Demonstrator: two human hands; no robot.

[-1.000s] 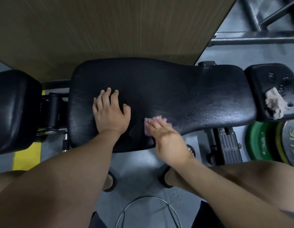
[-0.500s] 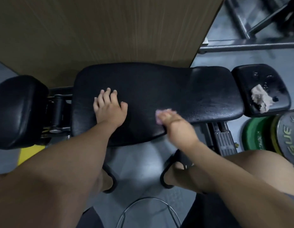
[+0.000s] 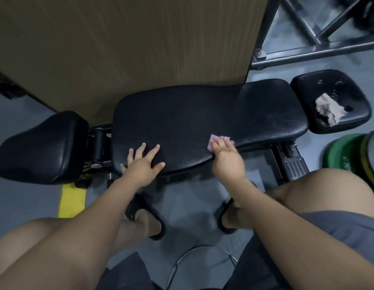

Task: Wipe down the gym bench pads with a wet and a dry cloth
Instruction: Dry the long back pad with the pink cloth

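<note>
The long black bench pad lies across the middle of the view. My left hand rests flat on its near left edge with fingers spread. My right hand presses a small pink cloth onto the near edge of the pad, right of centre; most of the cloth is hidden under my fingers. A crumpled beige cloth lies on the small black pad at the right end. Another black pad sits at the left end.
A wooden panel stands right behind the bench. A steel rack frame is at the back right. Green and black weight plates lean at the right. My knees and sandalled feet are below the bench, near a round metal stool ring.
My right hand has slid the pink cloth rightward along the near edge of the long pad. My left hand has shifted to the pad's near edge with fingers spread wider. The camera has pulled back.
</note>
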